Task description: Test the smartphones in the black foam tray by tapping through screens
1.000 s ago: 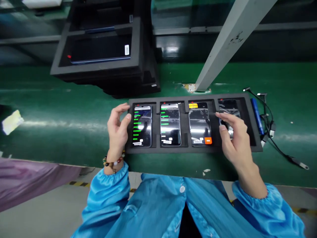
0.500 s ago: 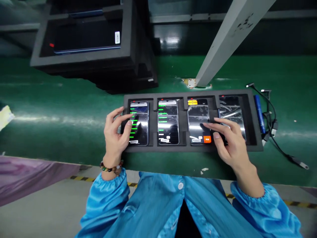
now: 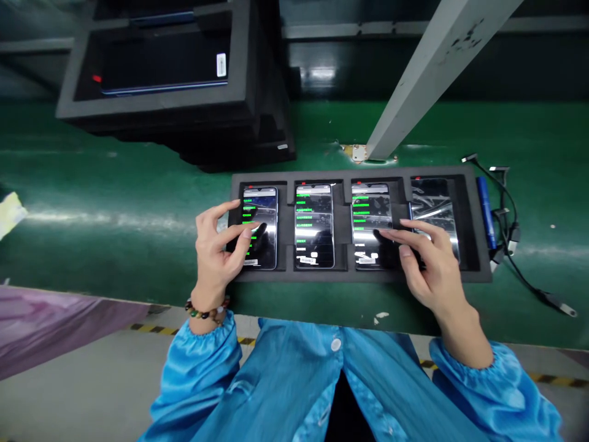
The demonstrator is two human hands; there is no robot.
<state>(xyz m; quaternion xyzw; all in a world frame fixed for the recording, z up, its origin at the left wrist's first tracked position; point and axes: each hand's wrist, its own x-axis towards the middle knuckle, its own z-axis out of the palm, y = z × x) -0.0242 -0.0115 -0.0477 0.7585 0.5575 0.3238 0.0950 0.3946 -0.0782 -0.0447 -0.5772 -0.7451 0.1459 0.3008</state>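
A black foam tray lies on the green belt and holds several phones side by side. My left hand rests at the tray's left end, fingers apart, thumb on the screen of the leftmost phone. The second phone shows green text lines. My right hand lies flat and open, forefinger tip on the third phone, palm over the lower part of the rightmost phone, whose screen is dark and glossy.
A stack of black foam trays with a dark phone in the top one stands at the back left. A grey slanted post rises behind the tray. Black cables and a blue pen lie at the right.
My left thumb slid onto the leftmost phone's screen. My right hand shifted left from the rightmost phone to the third one, whose screen changed from a yellow-and-orange display to green text lines.
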